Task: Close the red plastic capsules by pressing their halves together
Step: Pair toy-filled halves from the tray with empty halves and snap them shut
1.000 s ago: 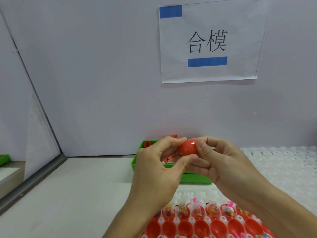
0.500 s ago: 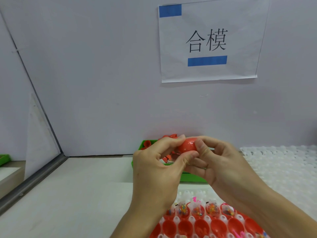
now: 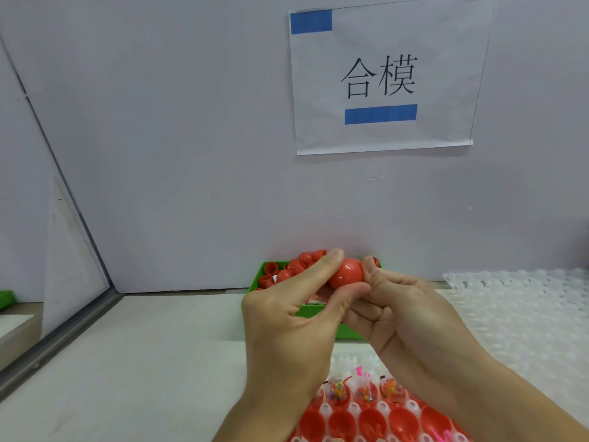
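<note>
Both hands, left point(image 3: 287, 317) and right point(image 3: 404, 311), pinch one capsule point(image 3: 345, 275) above the green bin point(image 3: 255, 282). Squeeze until halves seat, then take the next.

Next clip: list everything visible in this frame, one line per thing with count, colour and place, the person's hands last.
capsule: one, red, held up between both hands in front of the bin
bin: one, green, against the back wall, holding loose red capsule halves
tray: one, white, bottom centre, with open red halves and small filled clear cups in its pockets
empty trays: white, stacked at right; count unclear
paper sign: one, white with black characters and two blue bars, on the wall
left hand: pinches the capsule
right hand: pinches the capsule
</note>
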The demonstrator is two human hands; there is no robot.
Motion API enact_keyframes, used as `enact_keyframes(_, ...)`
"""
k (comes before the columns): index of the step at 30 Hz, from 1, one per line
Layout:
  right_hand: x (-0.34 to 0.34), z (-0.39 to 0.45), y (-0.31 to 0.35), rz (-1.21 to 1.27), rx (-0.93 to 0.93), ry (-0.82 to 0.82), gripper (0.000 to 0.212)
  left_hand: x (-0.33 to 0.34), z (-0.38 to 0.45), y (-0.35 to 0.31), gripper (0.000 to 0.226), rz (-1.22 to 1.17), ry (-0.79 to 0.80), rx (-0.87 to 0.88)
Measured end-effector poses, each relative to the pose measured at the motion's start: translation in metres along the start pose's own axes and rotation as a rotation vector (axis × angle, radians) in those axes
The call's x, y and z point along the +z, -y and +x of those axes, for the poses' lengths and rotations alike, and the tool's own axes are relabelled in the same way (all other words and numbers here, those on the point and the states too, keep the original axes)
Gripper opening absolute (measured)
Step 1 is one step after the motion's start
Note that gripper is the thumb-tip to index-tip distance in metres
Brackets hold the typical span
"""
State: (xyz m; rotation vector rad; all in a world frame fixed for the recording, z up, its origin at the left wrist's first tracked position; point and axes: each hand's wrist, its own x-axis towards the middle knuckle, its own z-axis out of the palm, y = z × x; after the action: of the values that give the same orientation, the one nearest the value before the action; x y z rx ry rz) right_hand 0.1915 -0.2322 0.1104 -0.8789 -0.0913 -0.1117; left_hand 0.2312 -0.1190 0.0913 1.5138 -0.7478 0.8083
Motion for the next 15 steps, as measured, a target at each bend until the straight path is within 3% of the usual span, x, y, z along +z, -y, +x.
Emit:
enact_keyframes(5, -0.003, 0.0, 0.009, -0.119, 0.017, 0.078, 0.036, 0.0, -0.001, 0.003, 0.036, -0.029, -0.022, 0.021)
enact_keyframes(9, -0.009, 0.002, 0.015, -0.261, -0.06, 0.091, 0.028, -0.001, -0.002, 0.011, 0.031, -0.099, 0.033, -0.093)
enact_keyframes(12, -0.012, 0.005, 0.016, -0.345, -0.118, 0.073, 0.026, -0.001, -0.001, 0.018, 0.041, -0.132, 0.125, -0.202)
enact_keyframes(15, -0.013, 0.007, 0.016, -0.323, -0.104, 0.092, 0.027, 0.0, 0.0, 0.019, 0.04, -0.161, 0.189, -0.248)
